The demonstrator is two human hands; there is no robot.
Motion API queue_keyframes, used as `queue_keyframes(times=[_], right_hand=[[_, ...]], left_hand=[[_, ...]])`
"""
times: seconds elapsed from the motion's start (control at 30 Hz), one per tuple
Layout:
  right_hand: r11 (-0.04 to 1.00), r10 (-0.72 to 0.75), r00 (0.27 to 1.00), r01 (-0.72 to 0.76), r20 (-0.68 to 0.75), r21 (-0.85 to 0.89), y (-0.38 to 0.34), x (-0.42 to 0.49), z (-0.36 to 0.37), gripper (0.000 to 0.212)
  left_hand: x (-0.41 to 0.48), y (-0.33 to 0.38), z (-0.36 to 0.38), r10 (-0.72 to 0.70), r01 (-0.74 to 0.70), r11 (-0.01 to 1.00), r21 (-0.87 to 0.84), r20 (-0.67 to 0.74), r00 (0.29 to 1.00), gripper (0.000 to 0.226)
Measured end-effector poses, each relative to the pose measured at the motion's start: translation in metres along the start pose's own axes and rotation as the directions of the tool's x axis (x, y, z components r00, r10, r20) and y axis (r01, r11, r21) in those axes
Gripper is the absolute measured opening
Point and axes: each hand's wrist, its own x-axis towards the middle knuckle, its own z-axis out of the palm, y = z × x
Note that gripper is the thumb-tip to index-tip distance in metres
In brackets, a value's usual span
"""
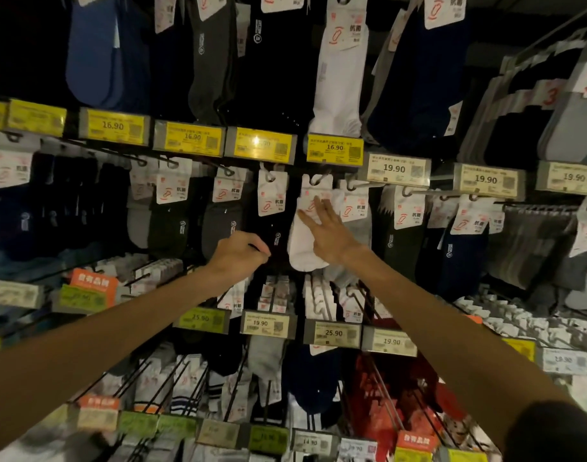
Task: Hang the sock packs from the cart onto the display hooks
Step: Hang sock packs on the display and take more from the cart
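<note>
Right hand (pixel 328 235) is out flat, fingers straight and spread, touching the white sock pack (pixel 302 245) that hangs on the hook (pixel 317 180) directly below the yellow 16.90 price tag (pixel 335 150); the pack lies under fingertips and palm, nothing curled round it. Left hand (pixel 240 253), down-left of that tag, is curled before a black sock pack (pixel 275 225); whether it pinches anything, cannot tell
</note>
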Motion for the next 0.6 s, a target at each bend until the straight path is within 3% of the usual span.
queue_keyframes(times=[0.2,0.37,0.47,0.6], right_hand=[[0.998,-0.062,0.998,0.062,-0.007,0.033,-0.016,-0.048,0.008,0.078],[0.972,-0.119,0.959,0.165,-0.257,0.169,-0.064,-0.119,0.049,0.046],[0.972,-0.034,0.912,0.125,-0.410,0.199,-0.093,-0.173,0.077,0.033],[0.959,0.002,0.938,0.096,-0.347,0.265,-0.110,-0.245,0.138,0.025]], left_hand=[[-0.013,-0.004,0.000,0.012,-0.011,0.998,-0.063,0.004,1.000,0.023],[-0.046,-0.018,0.029,0.169,-0.167,0.985,-0.038,0.058,0.984,0.019],[-0.082,-0.047,0.059,0.258,-0.240,0.965,-0.109,0.204,0.944,0.019],[-0.132,-0.101,0.106,0.216,-0.197,0.976,-0.088,0.393,0.894,0.012]])
